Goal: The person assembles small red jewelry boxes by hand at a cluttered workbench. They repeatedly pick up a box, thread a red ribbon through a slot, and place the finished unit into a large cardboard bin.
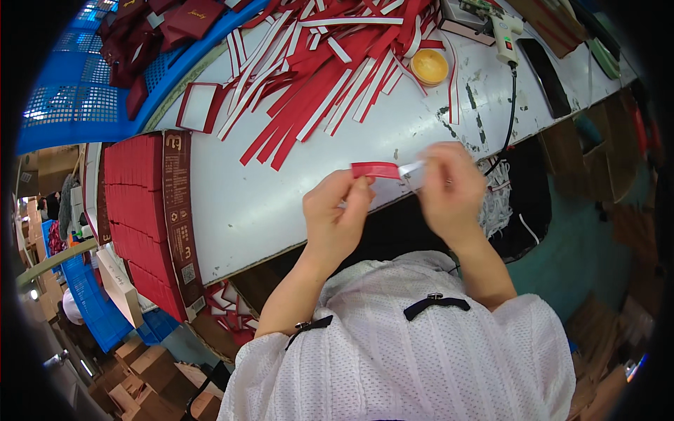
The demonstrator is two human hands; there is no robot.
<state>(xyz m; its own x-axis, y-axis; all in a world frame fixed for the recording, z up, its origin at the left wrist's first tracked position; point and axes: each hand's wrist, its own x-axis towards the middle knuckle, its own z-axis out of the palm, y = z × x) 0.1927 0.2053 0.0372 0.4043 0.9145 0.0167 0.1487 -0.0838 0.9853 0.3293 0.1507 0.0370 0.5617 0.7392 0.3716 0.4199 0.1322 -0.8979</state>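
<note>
many red strips litter the scuffed table, cartons off left.

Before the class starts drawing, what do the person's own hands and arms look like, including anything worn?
The left hand and right hand look gloveless, the right blurred. The forearms are bare below loose white sleeves of finely dotted fabric. The white top has black trims. No markings show on the forearms.

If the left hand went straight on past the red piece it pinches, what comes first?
The left hand would probably meet the loose red and white strips on the white table, though its height is unclear and it might pass over.
</note>
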